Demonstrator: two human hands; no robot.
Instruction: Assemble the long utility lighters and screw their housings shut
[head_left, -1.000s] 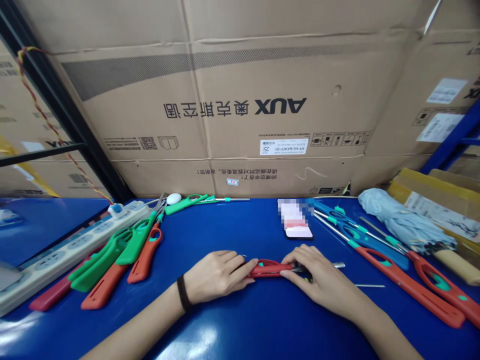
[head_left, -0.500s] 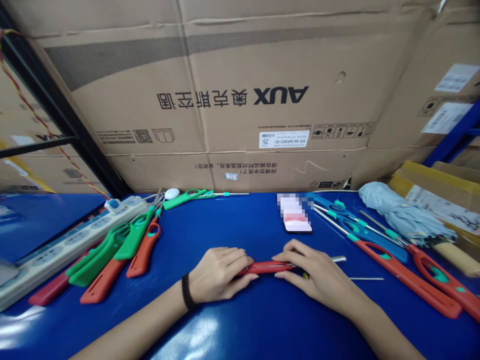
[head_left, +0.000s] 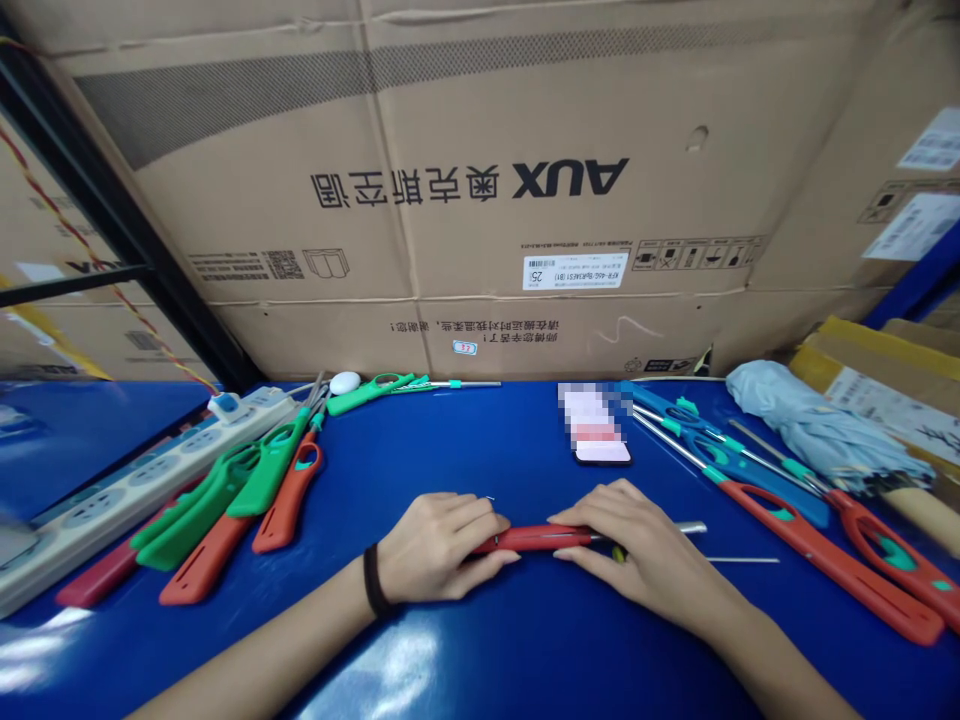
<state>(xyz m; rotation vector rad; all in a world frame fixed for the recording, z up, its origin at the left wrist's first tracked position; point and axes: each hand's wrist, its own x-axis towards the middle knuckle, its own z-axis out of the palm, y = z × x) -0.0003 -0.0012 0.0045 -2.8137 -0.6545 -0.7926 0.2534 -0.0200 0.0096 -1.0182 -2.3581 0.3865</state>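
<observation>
Head view: the lighter lies crosswise between your two hands, over the middle of the desk. Your left hand pinches its left end between thumb and fingers; your right hand pinches its right end likewise. A metal tube projects beyond your right hand; whether it joins the lighter cannot be told.

Handling: expect a light, stiff plastic casing, probably smooth enough to slip. Treat the seam along it as the likely weak point; avoid twisting. Take hold near both ends, thumbs on the near side, fingers on the far side.

Count: one lighter in hand. At left, two green handles, two orange handles and one dark red handle. At right, two more orange handles and two blue handles. Green pieces at the back overlap; you cannot count them reliably. Also one phone, one umbrella and one power strip.
</observation>
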